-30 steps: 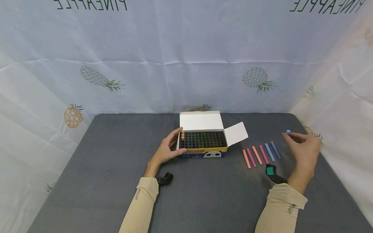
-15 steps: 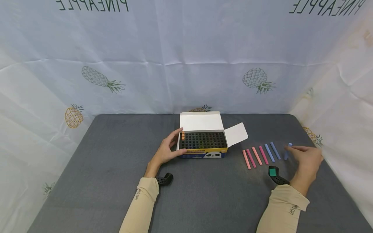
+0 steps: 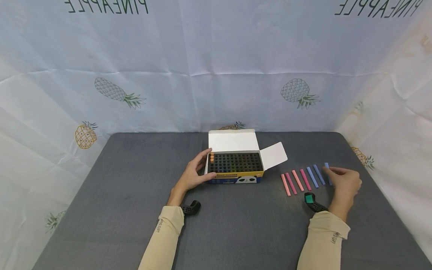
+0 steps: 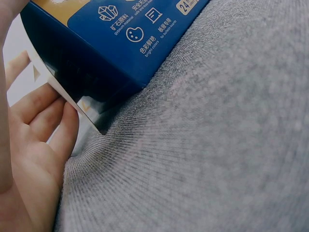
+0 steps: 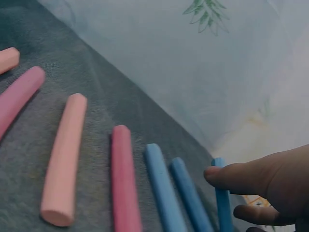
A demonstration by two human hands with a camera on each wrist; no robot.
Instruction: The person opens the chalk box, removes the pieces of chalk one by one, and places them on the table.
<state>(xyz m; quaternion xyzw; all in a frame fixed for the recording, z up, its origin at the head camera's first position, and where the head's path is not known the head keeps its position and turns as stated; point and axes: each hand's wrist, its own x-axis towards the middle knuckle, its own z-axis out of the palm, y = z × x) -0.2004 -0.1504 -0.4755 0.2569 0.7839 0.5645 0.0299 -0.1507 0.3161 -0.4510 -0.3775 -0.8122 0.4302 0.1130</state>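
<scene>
A chalk box (image 3: pixel 236 176) with a panda on its yellow and blue front stands at the table's back, lid and side flap raised. Its black holder (image 3: pixel 237 162) has rows of holes, with several orange chalk sticks (image 3: pixel 212 156) in the left end. My left hand (image 3: pixel 193 174) grips the box's left side, thumb at the front corner; in the left wrist view, fingers (image 4: pixel 48 108) lie against the side flap. On the right, my right hand (image 3: pixel 344 183) pinches a blue chalk stick (image 5: pixel 222 203) between thumb and fingers, at the end of a row of chalk.
Left of the right hand lie two blue sticks (image 3: pixel 315 176), two magenta sticks (image 3: pixel 305 179) and two salmon sticks (image 3: pixel 297 180), side by side, slightly tilted. The grey table (image 3: pixel 243 225) meets a white pineapple-print cloth (image 3: pixel 216 97) at its back edge.
My right hand has lowered the blue chalk stick toward the table, then shifted it left, closer to the other blue sticks. The left hand and the box have stayed in place.
</scene>
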